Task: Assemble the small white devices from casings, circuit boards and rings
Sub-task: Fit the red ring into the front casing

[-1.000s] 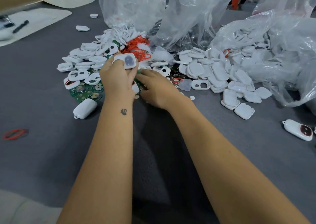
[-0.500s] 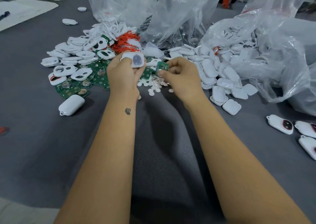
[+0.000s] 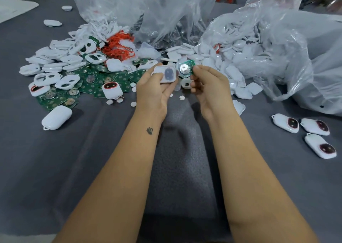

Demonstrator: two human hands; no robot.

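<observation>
Head view: left hand point(image 3: 154, 89) grips rounded plastic casing point(image 3: 167, 74); right hand point(image 3: 209, 87) pinches green board point(image 3: 186, 68).

A table covered in dark grey felt-like cloth point(image 3: 55, 168) carries the parts. On its left lie loose green circuit boards point(image 3: 96, 83) under white plastic casing halves with cut-outs point(image 3: 68, 81), beside a tangle of orange-red rings point(image 3: 118, 47). Small white round discs point(image 3: 133, 104) dot the middle. Crinkled clear plastic bags point(image 3: 277, 44) spill white casing shells at the right, near three finished white devices with dark oval windows point(image 3: 286, 123).
</observation>
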